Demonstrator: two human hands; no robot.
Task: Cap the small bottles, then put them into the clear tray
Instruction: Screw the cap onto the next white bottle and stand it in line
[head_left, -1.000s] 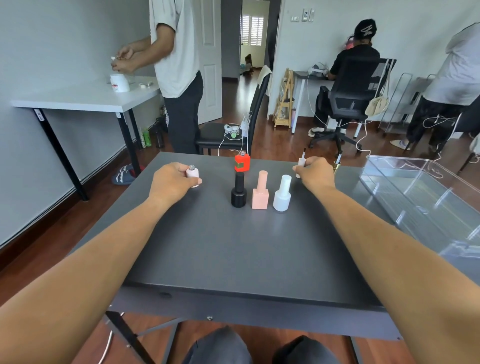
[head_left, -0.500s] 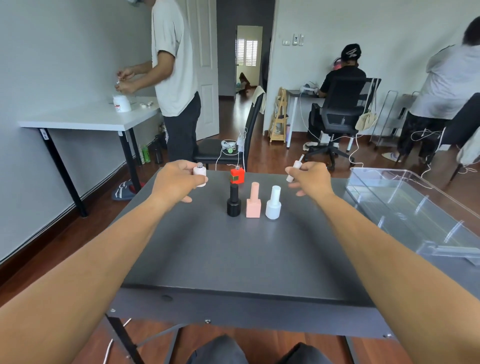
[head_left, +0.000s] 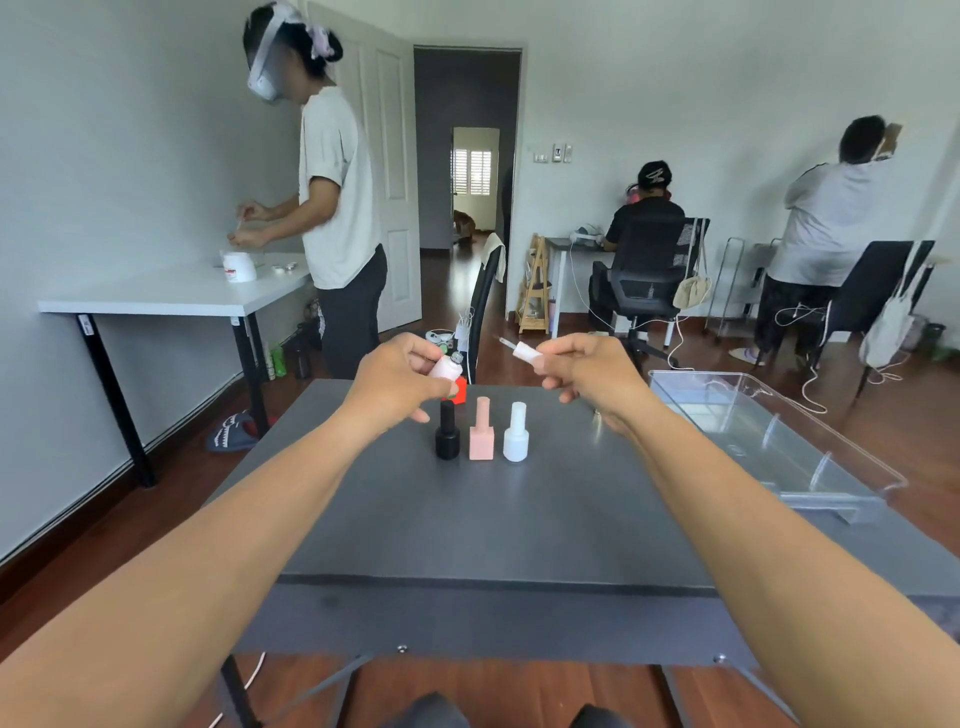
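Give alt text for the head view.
Over a grey table, the left hand holds a small uncapped pale bottle and the right hand holds a white brush cap. A black bottle, a pink bottle and a white bottle stand capped in a row; a clear tray sits at right.

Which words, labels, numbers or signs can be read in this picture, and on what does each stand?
No text here is readable.
White jar: red label, too blurred.
Sticker on a leg of the white table: too small.
Black cap: white mark, no legible letters.
Open bottle in left hand, brush cap in right hand, black bottle, pink bottle, white bottle: no print seen.
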